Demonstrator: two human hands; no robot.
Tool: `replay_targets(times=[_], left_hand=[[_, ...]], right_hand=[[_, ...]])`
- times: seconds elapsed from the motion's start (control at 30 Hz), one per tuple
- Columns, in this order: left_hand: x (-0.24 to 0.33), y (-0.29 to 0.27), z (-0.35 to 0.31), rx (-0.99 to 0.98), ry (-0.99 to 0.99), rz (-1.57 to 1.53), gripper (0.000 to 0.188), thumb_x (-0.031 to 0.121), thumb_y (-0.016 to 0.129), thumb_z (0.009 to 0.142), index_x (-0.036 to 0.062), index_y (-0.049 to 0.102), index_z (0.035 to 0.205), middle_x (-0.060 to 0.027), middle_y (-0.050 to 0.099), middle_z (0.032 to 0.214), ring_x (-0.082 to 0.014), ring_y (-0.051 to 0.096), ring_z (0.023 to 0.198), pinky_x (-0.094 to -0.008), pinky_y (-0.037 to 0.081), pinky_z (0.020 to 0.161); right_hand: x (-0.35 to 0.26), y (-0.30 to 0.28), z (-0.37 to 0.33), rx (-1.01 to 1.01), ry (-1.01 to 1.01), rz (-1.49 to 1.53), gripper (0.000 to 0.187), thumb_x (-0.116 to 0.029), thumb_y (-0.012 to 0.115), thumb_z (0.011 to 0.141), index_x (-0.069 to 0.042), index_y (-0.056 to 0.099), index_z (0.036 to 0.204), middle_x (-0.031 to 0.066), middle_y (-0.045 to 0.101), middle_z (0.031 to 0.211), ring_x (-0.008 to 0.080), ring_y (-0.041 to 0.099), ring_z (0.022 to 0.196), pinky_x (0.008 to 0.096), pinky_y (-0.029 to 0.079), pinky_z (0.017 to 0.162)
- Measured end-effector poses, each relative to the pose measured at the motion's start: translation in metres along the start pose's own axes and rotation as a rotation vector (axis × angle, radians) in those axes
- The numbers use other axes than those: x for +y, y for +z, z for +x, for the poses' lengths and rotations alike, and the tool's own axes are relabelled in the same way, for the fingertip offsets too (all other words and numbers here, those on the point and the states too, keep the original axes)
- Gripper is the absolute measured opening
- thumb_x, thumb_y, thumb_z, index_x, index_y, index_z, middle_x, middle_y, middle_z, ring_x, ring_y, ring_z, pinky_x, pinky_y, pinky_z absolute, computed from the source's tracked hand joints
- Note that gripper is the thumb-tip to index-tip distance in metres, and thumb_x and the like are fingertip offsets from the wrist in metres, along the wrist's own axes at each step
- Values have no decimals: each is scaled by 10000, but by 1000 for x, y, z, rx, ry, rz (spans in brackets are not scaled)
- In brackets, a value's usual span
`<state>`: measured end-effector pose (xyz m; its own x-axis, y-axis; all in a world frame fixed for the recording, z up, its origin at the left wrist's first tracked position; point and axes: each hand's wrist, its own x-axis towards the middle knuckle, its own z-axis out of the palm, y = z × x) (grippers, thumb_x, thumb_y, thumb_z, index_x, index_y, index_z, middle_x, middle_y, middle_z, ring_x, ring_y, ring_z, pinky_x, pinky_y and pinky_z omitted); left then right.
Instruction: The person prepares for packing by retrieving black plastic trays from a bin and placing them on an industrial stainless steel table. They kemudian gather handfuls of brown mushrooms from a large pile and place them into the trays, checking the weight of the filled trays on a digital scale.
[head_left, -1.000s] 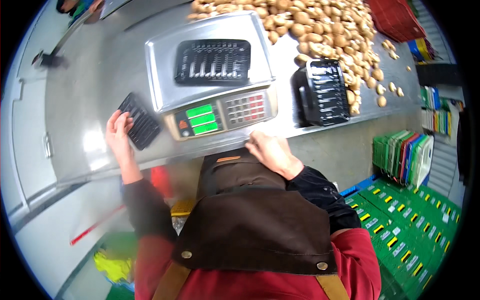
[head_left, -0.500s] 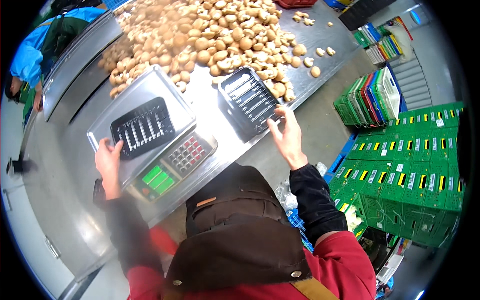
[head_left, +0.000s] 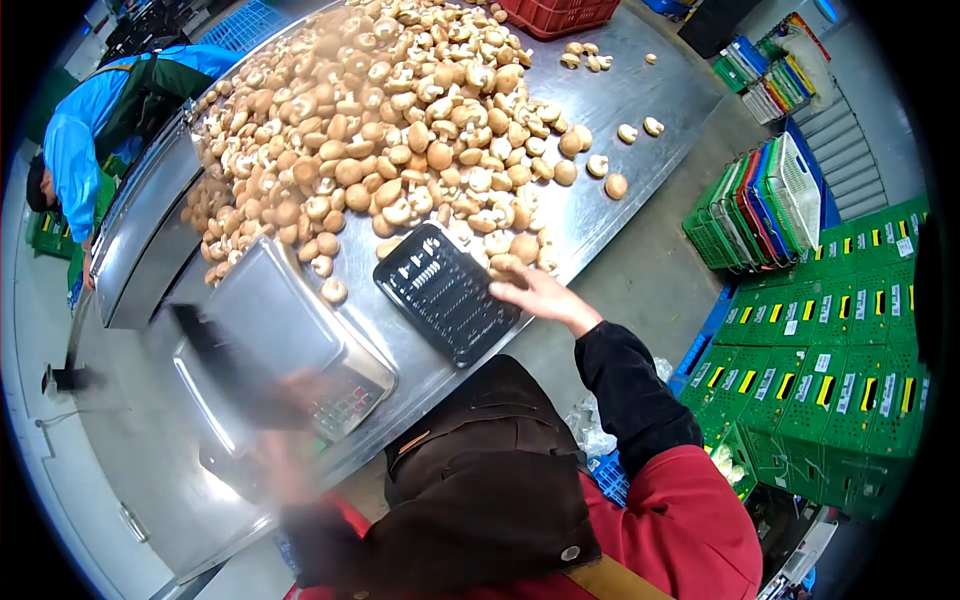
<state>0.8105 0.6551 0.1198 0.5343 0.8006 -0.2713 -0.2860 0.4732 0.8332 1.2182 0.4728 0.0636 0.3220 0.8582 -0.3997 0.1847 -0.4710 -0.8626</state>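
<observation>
My left hand (head_left: 285, 450) is smeared by motion over the near edge of the scale. It grips a black plastic tray (head_left: 225, 360), also blurred, which is tilted above the weighing platform (head_left: 290, 290). To the right, a second black ribbed tray (head_left: 445, 300) rests on the steel table against the heap of brown-capped mushrooms (head_left: 380, 140); whether more trays are nested under it I cannot tell. My right hand (head_left: 545, 298) is open at that tray's right edge, fingers stretched toward the nearest mushrooms. The scale's keypad (head_left: 345, 405) is partly covered by blur.
A few loose mushrooms (head_left: 616, 186) lie on the steel table (head_left: 650, 110) to the right. A red crate (head_left: 560, 15) stands at the back. Green crates (head_left: 810, 350) are stacked beyond the table. A co-worker in blue sleeves (head_left: 75, 150) bends at the far left.
The left-hand tray has come up off the scale platform, tilting and blurring with my left hand. My right hand stays beside the other tray. The whole view has shifted.
</observation>
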Motion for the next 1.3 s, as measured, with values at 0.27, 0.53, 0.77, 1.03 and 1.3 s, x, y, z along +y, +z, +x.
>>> replay_targets(times=[0.27, 0.53, 0.77, 1.03, 1.3], left_hand=[[-130, 180, 55, 405, 125, 208, 281, 129, 522, 981, 19, 516, 1239, -56, 582, 1180, -148, 533, 1067, -312, 395, 965], [-176, 157, 60, 610, 248, 531, 246, 145, 438, 1020, -6, 493, 1206, -81, 583, 1090, -150, 539, 979, -305, 428, 884], [-187, 139, 61, 674, 270, 696, 183, 166, 438, 1020, -4, 496, 1053, -68, 557, 942, -157, 514, 868, -318, 426, 814], [-179, 123, 54, 548, 219, 459, 166, 164, 445, 1022, 9, 497, 1051, -46, 556, 966, -107, 493, 890, -276, 417, 824], [-132, 200, 56, 295, 166, 213, 164, 150, 455, 1021, 33, 494, 1130, -14, 566, 988, -84, 510, 902, -246, 429, 827]], right_hand=[[-29, 12, -15, 23, -57, -263, 713, -361, 643, 873, 61, 351, 1369, 322, 464, 1279, 472, 423, 1234, 469, 385, 1022], [-55, 28, -18, 72, -355, -310, 616, -259, 738, 794, 78, 458, 1227, 265, 521, 1163, 414, 498, 1106, 425, 416, 955], [-7, 49, 47, 0, -44, 91, 523, -415, 494, 979, 43, 544, 1226, 183, 618, 1172, 259, 600, 1048, 362, 454, 933], [-11, 61, 55, -341, 419, 1102, 515, -440, 438, 1008, -34, 498, 1318, 78, 610, 1195, 151, 593, 1033, 286, 500, 855], [-53, 6, -10, -191, 311, 1302, 515, -402, 441, 1014, -47, 432, 1387, 81, 543, 1307, 163, 564, 1133, 291, 508, 914]])
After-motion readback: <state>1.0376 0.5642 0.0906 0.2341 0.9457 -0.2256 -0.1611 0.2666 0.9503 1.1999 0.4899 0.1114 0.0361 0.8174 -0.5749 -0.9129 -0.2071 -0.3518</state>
